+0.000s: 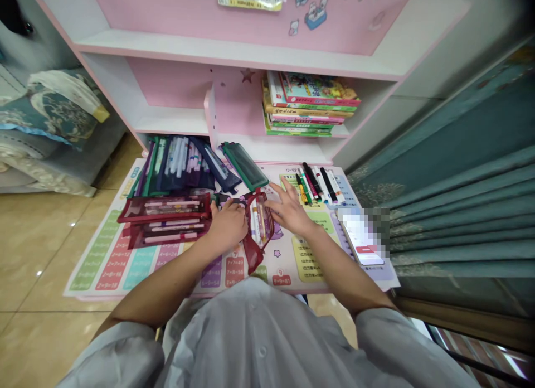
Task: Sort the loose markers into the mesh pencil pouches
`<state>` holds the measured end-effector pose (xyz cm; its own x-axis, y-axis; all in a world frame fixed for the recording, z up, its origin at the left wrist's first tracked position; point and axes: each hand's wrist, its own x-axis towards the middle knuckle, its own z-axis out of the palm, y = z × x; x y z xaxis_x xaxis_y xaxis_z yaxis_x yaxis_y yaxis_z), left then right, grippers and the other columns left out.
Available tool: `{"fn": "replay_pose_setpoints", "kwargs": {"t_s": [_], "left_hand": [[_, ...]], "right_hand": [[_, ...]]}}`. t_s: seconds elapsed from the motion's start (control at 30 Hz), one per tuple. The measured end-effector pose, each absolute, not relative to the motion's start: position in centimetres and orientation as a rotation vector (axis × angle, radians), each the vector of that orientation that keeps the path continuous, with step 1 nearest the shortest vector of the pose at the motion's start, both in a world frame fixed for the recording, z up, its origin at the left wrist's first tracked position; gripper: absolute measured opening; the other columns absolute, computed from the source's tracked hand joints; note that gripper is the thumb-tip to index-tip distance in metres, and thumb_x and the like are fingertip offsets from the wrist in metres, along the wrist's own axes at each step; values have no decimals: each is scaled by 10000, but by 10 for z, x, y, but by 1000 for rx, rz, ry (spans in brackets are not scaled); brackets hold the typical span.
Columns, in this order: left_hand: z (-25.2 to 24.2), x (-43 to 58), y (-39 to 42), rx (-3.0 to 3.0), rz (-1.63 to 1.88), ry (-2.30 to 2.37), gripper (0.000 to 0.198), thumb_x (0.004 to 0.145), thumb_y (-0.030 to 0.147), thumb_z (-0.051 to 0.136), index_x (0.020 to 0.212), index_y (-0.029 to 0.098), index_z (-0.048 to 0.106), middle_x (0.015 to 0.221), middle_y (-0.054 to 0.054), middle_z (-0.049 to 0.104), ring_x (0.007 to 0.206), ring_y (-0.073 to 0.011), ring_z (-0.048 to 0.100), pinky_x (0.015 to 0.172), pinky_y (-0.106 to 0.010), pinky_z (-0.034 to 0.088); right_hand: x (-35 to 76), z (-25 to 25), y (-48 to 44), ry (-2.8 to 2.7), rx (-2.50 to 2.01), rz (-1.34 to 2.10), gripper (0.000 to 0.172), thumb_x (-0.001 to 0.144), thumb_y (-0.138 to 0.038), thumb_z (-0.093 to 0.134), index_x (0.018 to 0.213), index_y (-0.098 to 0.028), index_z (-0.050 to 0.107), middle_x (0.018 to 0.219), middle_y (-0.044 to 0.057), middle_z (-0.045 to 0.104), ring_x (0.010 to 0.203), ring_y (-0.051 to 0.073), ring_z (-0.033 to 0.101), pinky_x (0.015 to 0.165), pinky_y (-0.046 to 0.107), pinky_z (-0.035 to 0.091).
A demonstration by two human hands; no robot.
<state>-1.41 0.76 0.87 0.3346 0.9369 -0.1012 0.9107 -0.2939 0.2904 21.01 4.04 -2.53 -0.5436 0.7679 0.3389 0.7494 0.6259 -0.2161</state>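
A dark red mesh pencil case (253,257) with several pens showing inside lies between my two hands. Palm down, my left hand (229,221) rests against the case's left edge, its fingers extended forward. From the other side my right hand (288,208) reaches in with spread fingers, the lowest touching the case's right edge. Just beyond the fingertips is a green-edged mesh pencil case (246,166). Left of my left hand, more red mesh pencil cases (167,207) with pens in them are stacked.
Several dark blue and green pen-filled pencil cases (179,159) crowd the desk's back left. Loose markers (320,184) lie at the back right, with a phone (363,240) nearer me. Books (309,106) are stacked on the pink shelf; a curtain (438,193) hangs on the right.
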Motion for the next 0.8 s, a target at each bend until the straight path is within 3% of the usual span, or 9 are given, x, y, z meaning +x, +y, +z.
{"fn": "replay_pose_setpoints", "kwargs": {"t_s": [0.13,0.27,0.4,0.53,0.63,0.8], "left_hand": [[10,-14,7,2290,120,1643,340,916,170,385,1088,189,678,1337,-149,639,1389,-362,431,1079,-799,216],[12,-14,5,2333,157,1492,327,924,166,389,1053,218,685,1308,-129,649,1383,-344,439,1086,-784,248],[12,-14,4,2392,162,1392,337,932,151,397,1093,233,681,1321,-111,643,1406,-341,414,1085,-789,237],[11,-14,5,2372,185,1405,301,935,171,441,1066,241,702,1314,-93,653,1399,-319,432,1127,-741,233],[13,-15,8,2329,232,1469,216,935,279,522,962,226,730,1288,-94,669,1372,-313,460,1155,-679,251],[20,-18,14,2253,312,1541,286,955,397,516,891,224,735,1227,-76,709,1316,-289,521,1167,-634,244]], "right_hand": [[205,-17,33,-2556,-1087,100,186,868,-116,571,853,-238,710,1532,85,460,1532,378,127,1151,717,193],[198,-10,24,-2567,-1064,61,215,885,-106,534,847,-227,708,1454,78,556,1521,381,178,1156,720,171],[195,-5,20,-2582,-1052,103,260,901,-96,508,832,-234,717,1223,61,708,1448,361,355,1160,727,105],[196,-3,20,-2575,-1037,188,281,906,-100,508,841,-256,732,1004,43,758,1299,286,526,1192,679,30],[202,-2,22,-2555,-1048,212,250,914,-138,528,827,-253,733,893,45,749,1231,276,571,1200,652,55],[220,-3,28,-2480,-1078,226,202,908,-174,554,821,-244,722,859,50,735,1208,285,587,1187,643,113]]}}
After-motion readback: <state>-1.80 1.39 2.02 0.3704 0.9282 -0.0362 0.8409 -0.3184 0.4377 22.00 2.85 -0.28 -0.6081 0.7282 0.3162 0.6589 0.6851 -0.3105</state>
